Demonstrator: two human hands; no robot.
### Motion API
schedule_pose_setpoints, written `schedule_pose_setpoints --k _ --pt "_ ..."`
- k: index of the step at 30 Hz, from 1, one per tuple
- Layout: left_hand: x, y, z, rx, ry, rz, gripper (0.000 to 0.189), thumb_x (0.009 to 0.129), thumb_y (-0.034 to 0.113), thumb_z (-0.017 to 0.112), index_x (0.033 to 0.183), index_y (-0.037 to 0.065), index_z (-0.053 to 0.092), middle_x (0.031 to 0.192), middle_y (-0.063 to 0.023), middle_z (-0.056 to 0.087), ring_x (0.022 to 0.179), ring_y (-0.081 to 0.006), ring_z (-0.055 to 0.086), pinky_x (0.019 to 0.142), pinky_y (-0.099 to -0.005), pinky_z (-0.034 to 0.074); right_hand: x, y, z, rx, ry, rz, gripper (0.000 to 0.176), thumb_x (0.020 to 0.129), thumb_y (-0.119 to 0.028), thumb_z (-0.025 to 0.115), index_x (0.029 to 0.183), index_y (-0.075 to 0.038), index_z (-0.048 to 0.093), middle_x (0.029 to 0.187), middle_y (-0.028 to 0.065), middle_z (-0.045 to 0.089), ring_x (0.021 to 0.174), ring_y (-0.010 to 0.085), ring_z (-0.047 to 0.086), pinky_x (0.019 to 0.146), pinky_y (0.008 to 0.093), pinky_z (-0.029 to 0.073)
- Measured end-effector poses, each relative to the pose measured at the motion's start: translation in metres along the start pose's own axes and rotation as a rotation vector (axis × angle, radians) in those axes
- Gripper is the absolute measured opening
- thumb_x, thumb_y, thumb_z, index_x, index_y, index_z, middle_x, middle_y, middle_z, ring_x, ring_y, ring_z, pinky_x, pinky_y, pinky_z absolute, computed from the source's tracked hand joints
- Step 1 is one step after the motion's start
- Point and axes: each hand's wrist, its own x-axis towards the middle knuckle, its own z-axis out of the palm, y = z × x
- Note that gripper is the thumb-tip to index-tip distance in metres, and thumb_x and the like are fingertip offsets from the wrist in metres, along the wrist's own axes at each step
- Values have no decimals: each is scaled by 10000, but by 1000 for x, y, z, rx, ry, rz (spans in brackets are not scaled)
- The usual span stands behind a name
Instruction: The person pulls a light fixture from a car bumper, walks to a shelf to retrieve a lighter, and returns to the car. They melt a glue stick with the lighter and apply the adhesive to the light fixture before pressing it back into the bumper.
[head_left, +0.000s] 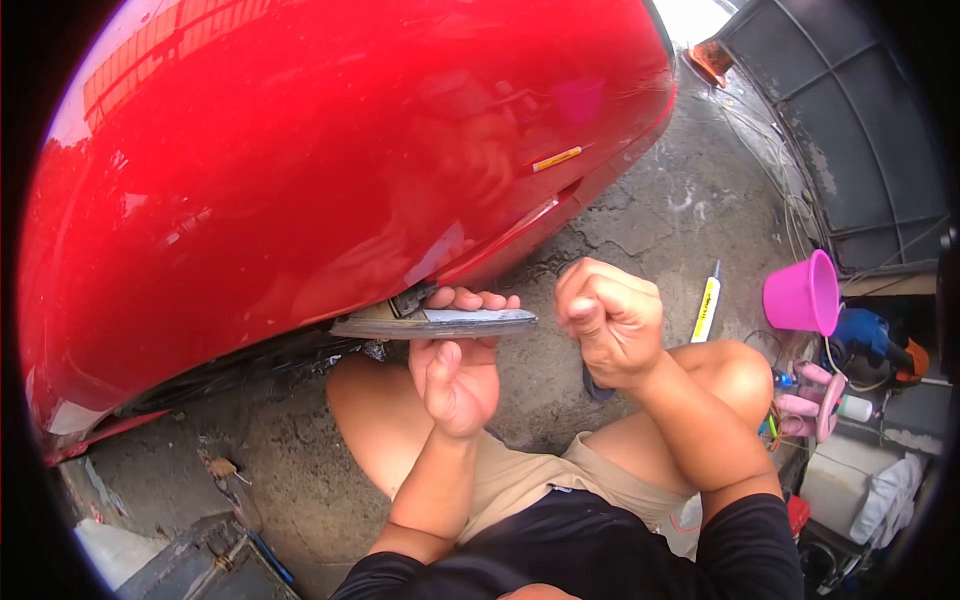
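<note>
My left hand [462, 390] is closed on a thin, elongated car trim piece [470, 327] with a dark edge and a pale grey face. Its fingers reach behind the piece, and the palm and thumb are below it on my side. A dark bracket-like part [410, 298] is at the piece's upper left, close to the red car bumper [300, 180]. Just right of the trim piece, my right hand [615, 325] is raised with curled fingers pressed together. Whatever those fingers may hold is hidden. Beyond that hand, a white and yellow tube [706, 310] with a pointed nozzle stands near my knee.
A pink bucket [800, 295] stands at the right, beside a blue power tool [862, 332] and pink sandals [812, 405]. A large dark panel [850, 130] leans at upper right, with cables along the concrete floor [660, 230]. A yellow label [557, 159] is on the bumper.
</note>
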Motion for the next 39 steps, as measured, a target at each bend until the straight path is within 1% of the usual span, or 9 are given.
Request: schedule_pose_setpoints --k 2,3,7,16,19,22,25,31,39 --pt "-1 -1 -1 21 24 5 483 1010 252 588 1444 59 499 1307 -125 570 1258 -332 589 1112 -600 476 13 -15 5 -38 23 54 246 875 -189 837 935 -8 682 884 114 684 741 247 666 636 323 531" --pt "-3 -1 -1 30 40 10 481 1013 242 583 1448 60 490 1310 -130 568 1256 -330 589 1104 -596 486 15 -16 7 -51 -8 63 422 781 -197 901 1096 -14 687 996 128 712 828 264 689 663 322 548" --pt "-3 -2 4 8 98 67 490 990 127 588 1445 43 428 1295 -164 590 1241 -345 615 1083 -552 524 11 -16 12 -110 -102 -18 703 718 -76 922 1327 1 579 1105 166 719 957 273 718 739 349 573" --pt "-6 -3 0 67 113 84 450 1015 94 554 1442 39 422 1389 -221 584 1267 -393 619 1031 -530 572 11 -10 20 -83 -27 -112 615 721 14 870 1277 21 607 1026 171 718 951 289 708 789 391 574" --pt "-6 -1 0 12 138 71 422 1033 129 536 1432 32 442 1394 -220 582 1271 -403 616 1029 -539 574 19 -18 24 -80 -7 -126 598 706 -13 842 1269 -14 643 1075 127 729 989 325 683 884 428 546" --pt "-6 0 -2 31 104 67 426 1047 205 529 1445 67 467 1419 -153 585 1299 -328 591 1074 -557 518 25 -18 30 -159 -22 -188 608 695 -39 840 1272 -36 649 1106 100 723 1018 315 660 909 432 509" --pt "-7 -4 -4 46 173 91 404 1053 152 525 1433 29 467 1381 -201 598 1267 -327 616 1050 -491 557 30 -19 36 -172 -60 -210 609 683 -50 830 1267 -52 657 1129 81 716 1033 303 652 918 425 477" --pt "-6 -3 -8 91 178 102 412 1040 129 579 1422 2 493 1344 -154 627 1226 -263 628 1004 -412 561 37 -23 42 -260 -78 -225 623 658 14 782 1264 -75 671 1068 35 722 1010 266 653 880 400 455" --pt "-6 -3 -9 157 180 155 438 1030 189 639 1409 35 483 1343 -144 631 1219 -243 637 924 -346 582 40 -24 46 -261 -92 -202 622 664 35 760 1267 -86 666 984 35 702 975 268 644 861 408 442"
